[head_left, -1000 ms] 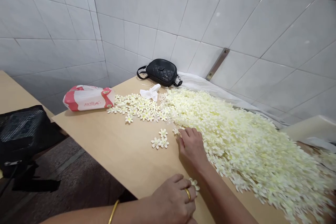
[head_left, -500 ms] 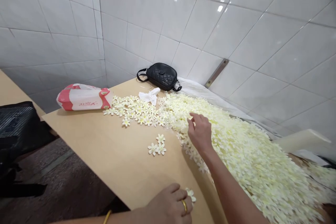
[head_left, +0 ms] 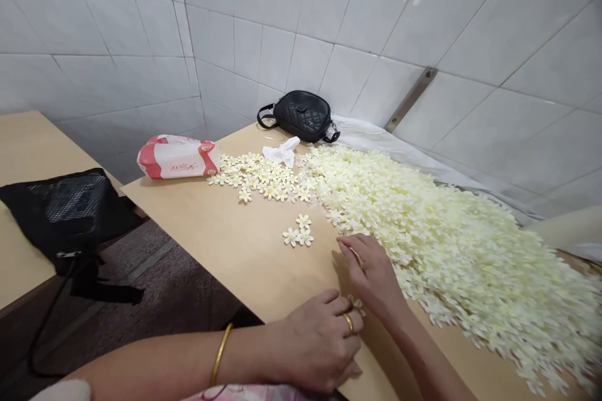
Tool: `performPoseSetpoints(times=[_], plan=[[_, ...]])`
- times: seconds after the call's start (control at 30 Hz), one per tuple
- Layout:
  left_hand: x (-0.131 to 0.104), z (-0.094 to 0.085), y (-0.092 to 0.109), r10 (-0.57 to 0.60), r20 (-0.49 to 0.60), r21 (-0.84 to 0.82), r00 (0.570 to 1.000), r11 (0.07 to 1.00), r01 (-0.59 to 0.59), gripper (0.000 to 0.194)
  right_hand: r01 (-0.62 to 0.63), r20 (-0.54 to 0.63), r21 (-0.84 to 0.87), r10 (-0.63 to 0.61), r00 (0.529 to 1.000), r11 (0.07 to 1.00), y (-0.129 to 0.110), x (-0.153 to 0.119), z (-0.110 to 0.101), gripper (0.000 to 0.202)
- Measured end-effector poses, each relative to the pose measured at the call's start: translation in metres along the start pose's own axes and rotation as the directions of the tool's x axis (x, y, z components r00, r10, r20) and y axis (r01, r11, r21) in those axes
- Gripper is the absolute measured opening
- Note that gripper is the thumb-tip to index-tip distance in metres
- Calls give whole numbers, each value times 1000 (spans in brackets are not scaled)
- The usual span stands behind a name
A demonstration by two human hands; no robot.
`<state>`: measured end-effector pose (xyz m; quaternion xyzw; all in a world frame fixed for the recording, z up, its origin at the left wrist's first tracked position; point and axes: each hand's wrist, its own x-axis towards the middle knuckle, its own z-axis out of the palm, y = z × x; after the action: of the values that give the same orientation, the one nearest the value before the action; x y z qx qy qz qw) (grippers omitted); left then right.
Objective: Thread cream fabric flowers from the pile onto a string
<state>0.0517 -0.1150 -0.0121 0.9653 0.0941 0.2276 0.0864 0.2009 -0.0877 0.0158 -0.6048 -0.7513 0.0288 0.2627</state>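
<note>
Curled fingers of my left hand [head_left: 322,339], with a gold ring, close on a pale flower [head_left: 356,304] that pokes out past the fingertips. Just right of it, my right hand [head_left: 374,269] is over the bare wood beside the heap, thumb and forefinger brought together; anything between them is too small to make out. A large heap of cream-yellow flowers [head_left: 446,232] spreads over the right of the wooden table [head_left: 226,225]. Several looser flowers [head_left: 268,175] lie at its far left end, and three single ones [head_left: 298,230] sit apart, left of my right hand.
A black quilted bag [head_left: 302,116] leans at the tiled wall, with a crumpled tissue [head_left: 282,151] in front. A red and white packet [head_left: 179,158] lies at the left edge. Across a gap, another table [head_left: 28,144] bears a black mesh bag [head_left: 79,200].
My right hand has come back from above the heap towards my left hand, its thumb and forefinger now together. The camera view has shifted, showing more of the left table.
</note>
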Motion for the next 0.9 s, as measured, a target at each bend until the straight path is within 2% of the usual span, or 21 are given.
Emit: performPoseSetpoints(times=[0.17, 0.27, 0.33, 0.4, 0.5, 0.6, 0.77, 0.9], plan=[[-1, 11, -2, 2, -28, 49, 1000, 999, -1, 29, 150, 71, -80, -145, 987, 985, -13, 31, 18, 27], [-2, 13, -3, 19, -16, 85, 1000, 996, -18, 31, 213, 150, -79, -200, 968, 974, -16, 37, 26, 28], [-2, 11, -4, 7, -7, 65, 1000, 998, -7, 30, 236, 142, -55, -226, 964, 970, -15, 34, 25, 26], [-3, 7, -3, -8, 0, 21, 1000, 1000, 8, 27, 217, 79, -16, -215, 973, 976, -10, 25, 17, 25], [-1, 1, -2, -24, 1, -47, 1000, 999, 24, 23, 114, -29, 49, -113, 993, 992, 4, 1, -3, 23], [3, -7, -2, -38, -22, -93, 999, 995, 36, 19, -47, -76, 99, 54, 996, 994, 18, -32, -20, 21], [8, -12, -4, -30, -160, -144, 987, 990, 6, 17, -312, -96, 178, 332, 938, 933, 20, -84, -31, 20], [7, -9, -4, -172, -194, -155, 966, 978, 142, 13, -320, -96, 175, 340, 936, 931, 13, -103, -31, 19]])
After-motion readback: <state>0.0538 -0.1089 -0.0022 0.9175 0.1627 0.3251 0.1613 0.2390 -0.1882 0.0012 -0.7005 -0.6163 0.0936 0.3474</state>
